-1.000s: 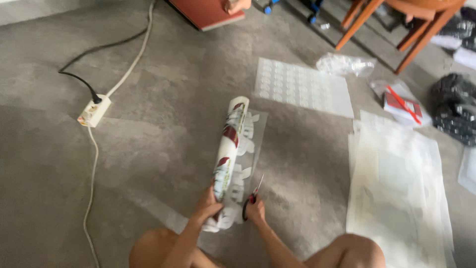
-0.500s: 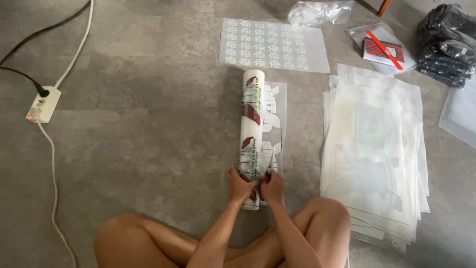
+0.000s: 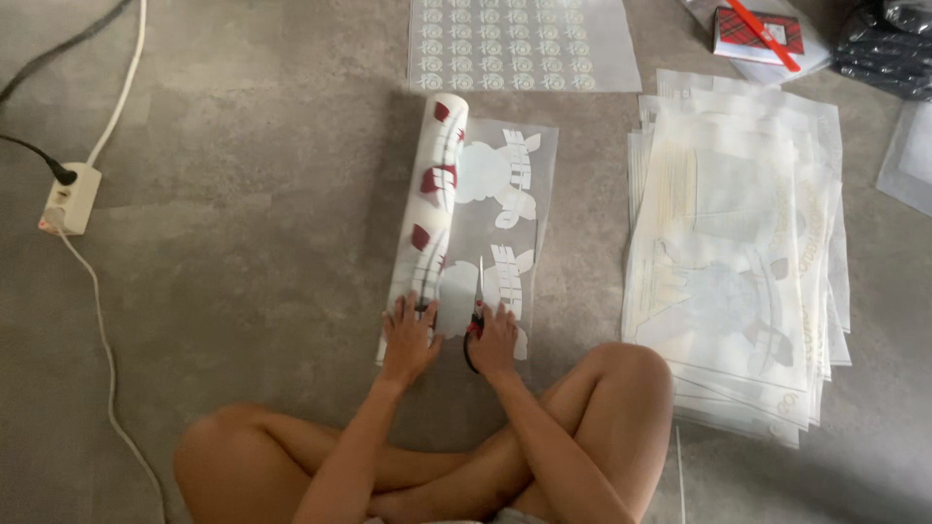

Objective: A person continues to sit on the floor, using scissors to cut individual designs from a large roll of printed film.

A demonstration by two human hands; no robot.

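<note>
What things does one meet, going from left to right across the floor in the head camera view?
White power strip → rolled printed film held down by the left hand → scissors in the right hand → stack of clear printed sheets → dark bag in the far right corner.

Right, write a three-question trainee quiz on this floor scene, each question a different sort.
1. True or false: the left hand rests flat on the partly unrolled roll of clear printed film.
2. What does the right hand hold? A) red-handled scissors B) a marker C) tape
3. Fill in: the tall stack of translucent printed sheets lies on the person's ___ side.

Key: 1 true; 2 A; 3 right.
</note>
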